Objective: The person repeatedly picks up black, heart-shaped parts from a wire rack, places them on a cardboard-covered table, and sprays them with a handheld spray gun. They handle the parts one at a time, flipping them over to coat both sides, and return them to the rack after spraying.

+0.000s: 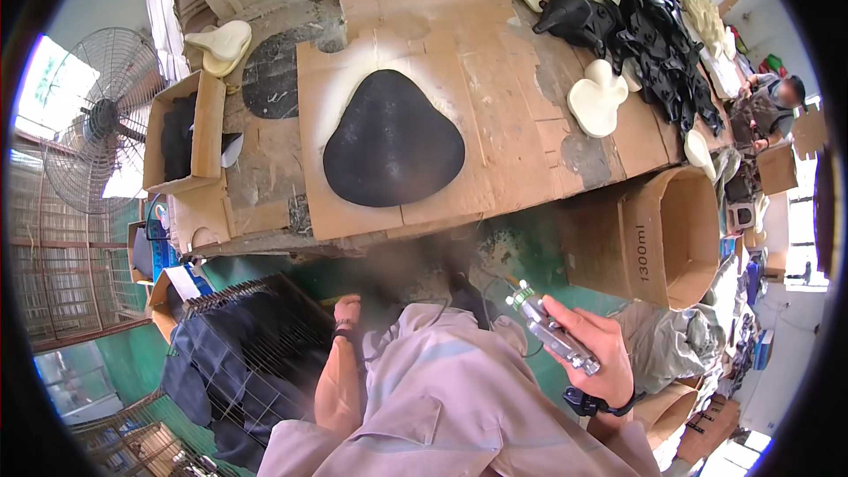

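Observation:
A metal spray gun [558, 341] with a green fitting is in my right hand [602, 346], fingers wrapped round it, to the right of my lap. My left hand [347, 310] hangs low by my left side, its fingers curled and nothing visible in them. Ahead of both hands, a black rounded-triangle sheet [394, 143] lies flat on a cardboard-covered bench [505, 137], with pale overspray around its upper edge. Neither hand touches the sheet.
Left on the bench stands a cardboard box [210, 128] of dark pieces, beside cream saddle-shaped foam [223, 46]. More foam pieces [599, 106] and a black pile [658, 53] lie right. Below are a large carton [632, 238] and a wire rack [256, 336]. A fan [104, 119] stands left; a person [767, 110] works far right.

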Demonstrator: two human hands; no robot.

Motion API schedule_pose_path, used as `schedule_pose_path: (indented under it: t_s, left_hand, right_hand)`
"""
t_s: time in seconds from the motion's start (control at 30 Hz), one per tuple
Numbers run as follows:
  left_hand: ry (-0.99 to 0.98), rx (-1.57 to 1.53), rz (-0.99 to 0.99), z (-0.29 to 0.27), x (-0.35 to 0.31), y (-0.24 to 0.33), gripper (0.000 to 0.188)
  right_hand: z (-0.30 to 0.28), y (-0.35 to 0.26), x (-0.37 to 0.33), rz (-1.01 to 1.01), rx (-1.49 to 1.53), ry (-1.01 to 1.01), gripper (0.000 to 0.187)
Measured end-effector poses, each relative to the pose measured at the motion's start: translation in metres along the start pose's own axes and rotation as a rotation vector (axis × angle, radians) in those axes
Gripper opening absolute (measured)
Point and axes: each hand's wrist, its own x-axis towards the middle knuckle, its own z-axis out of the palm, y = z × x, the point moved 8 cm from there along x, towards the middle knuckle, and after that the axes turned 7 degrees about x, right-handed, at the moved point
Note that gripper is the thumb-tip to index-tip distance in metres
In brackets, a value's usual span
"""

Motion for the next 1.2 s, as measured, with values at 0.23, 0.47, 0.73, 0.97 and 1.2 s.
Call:
schedule_pose_path:
  t_s: [0.23, 0.47, 0.73, 0.97, 1.2]
  left_hand:
    - [0.226, -0.051, 0.236, -0.046, -0.015, 0.115, 0.026]
    - [0.536, -0.194, 0.624, -0.083, 0.001, 0.249, 0.034]
    - [0.733, 0.021, 0.542, -0.086, 0.024, 0.318, 0.036]
    - [0.741, 0.217, 0.492, -0.093, 0.012, 0.332, 0.040]
    - [0.758, 0.256, 0.493, -0.092, -0.004, 0.353, 0.038]
  right_hand:
    - [-0.004, -0.003, 0.000, 0.000, 0.035, 0.026, 0.071]
    - [-0.021, 0.003, 0.001, 0.019, -0.043, 0.235, 0.059]
    - [-0.005, 0.012, -0.018, 0.072, 0.055, 0.077, 0.060]
    - [-0.021, 0.023, -0.026, 0.095, 0.051, 0.239, 0.059]
    - [-0.031, 0.028, -0.022, 0.073, 0.011, 0.216, 0.066]
